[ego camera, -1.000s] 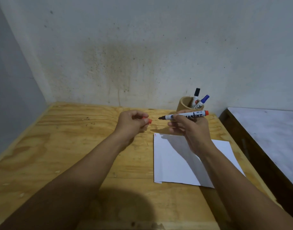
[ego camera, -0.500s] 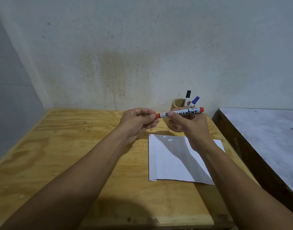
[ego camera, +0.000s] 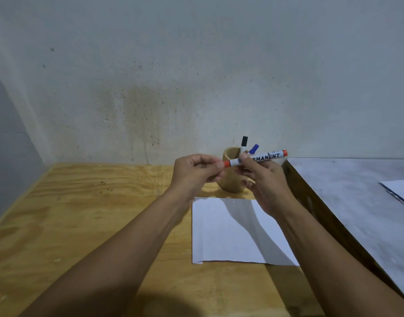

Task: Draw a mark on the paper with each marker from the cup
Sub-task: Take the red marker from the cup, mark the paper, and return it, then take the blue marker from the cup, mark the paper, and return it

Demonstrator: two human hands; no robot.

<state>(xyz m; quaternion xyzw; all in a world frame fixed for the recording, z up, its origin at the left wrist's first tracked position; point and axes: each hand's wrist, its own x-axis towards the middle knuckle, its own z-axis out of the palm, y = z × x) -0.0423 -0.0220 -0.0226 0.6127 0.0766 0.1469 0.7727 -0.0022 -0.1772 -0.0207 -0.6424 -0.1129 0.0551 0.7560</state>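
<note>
- The right hand (ego camera: 268,179) grips the red marker (ego camera: 257,158) by its barrel, level, just above the paper (ego camera: 228,234).
- The left hand (ego camera: 196,173) pinches the red cap (ego camera: 226,163) at the marker's left end; the cap looks seated, so this marker seems finished.
- A tiny red mark (ego camera: 194,199) shows at the paper's far left corner, below the left hand.
- Behind the grip, the cup (ego camera: 230,177) holds a black marker (ego camera: 243,144) and a blue marker (ego camera: 254,148), judged undrawn: no other marks show.
</note>
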